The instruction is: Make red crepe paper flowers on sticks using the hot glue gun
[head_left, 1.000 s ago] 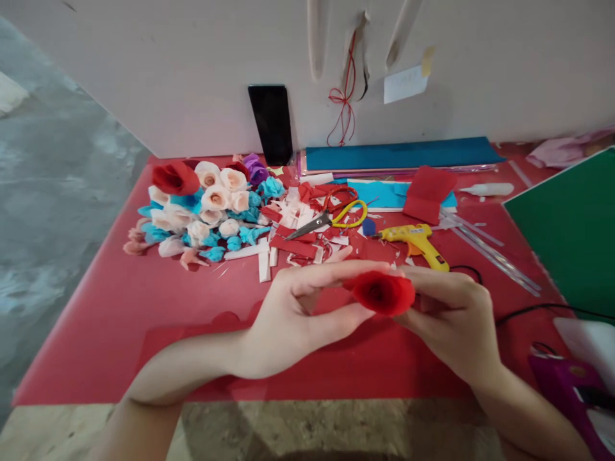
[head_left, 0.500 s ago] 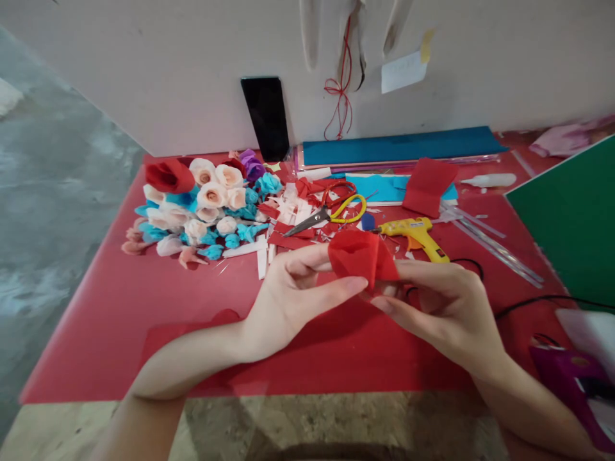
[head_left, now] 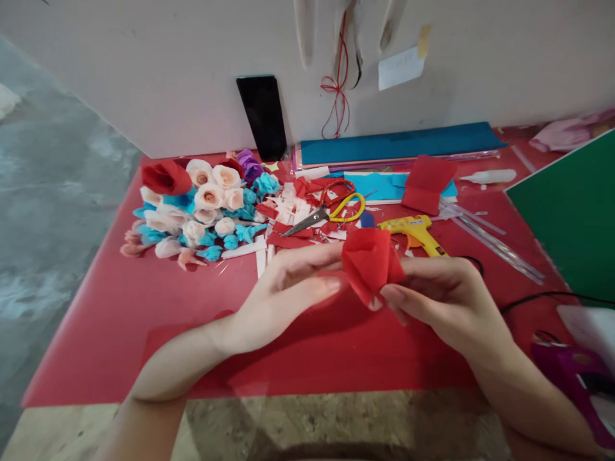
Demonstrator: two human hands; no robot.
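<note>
A red crepe-paper flower (head_left: 368,259) is held up over the front of the table. My right hand (head_left: 446,301) pinches its right side and base between thumb and fingers. My left hand (head_left: 283,294) is at the flower's left; its fingers reach to the petal edge and partly behind it, while the thumb is stretched out apart from the paper. The left fingertips are hidden by the petals. Just behind the flower lie a yellow glue gun (head_left: 408,232) and scissors (head_left: 327,211) with one red and one yellow handle.
Paper flowers (head_left: 206,205) in white, blue, pink, red and purple are heaped at the left. Paper scraps (head_left: 293,211) lie mid-table. Behind are a phone (head_left: 263,118), blue paper (head_left: 398,142), a folded red paper piece (head_left: 429,184), a white bottle (head_left: 490,176) and glue sticks (head_left: 500,246).
The flower has shifted slightly right and tilted, showing more of its folded side. My left thumb has come off the paper and moved left; my right hand still grips it.
</note>
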